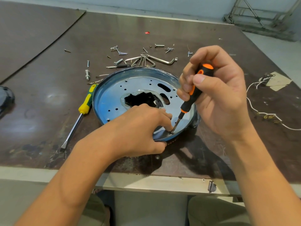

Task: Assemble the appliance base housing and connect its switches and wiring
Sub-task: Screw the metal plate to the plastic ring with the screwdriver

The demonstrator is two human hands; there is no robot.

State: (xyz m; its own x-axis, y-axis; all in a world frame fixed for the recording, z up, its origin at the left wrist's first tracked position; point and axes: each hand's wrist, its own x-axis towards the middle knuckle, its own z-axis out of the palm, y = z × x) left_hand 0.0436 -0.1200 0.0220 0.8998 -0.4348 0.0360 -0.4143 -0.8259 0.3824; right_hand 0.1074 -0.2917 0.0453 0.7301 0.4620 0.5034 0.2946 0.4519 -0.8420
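A round shiny metal base housing point(130, 85) with a jagged central hole and several small holes lies on the brown table. My right hand point(216, 93) grips a black and orange screwdriver point(193, 93), whose tip stands on a small screw point(171, 132) at the housing's near rim. My left hand point(140, 129) rests on the near rim, thumb under the edge, fingertips pinching the screw beside the tip.
A yellow and green flat screwdriver point(81, 111) lies left of the housing. Loose screws, bolts point(118, 61) and a bunch of hex keys point(151, 60) are scattered behind it. White wires with terminals point(260, 113) trail at the right. A dark object point(6, 98) sits at the left edge.
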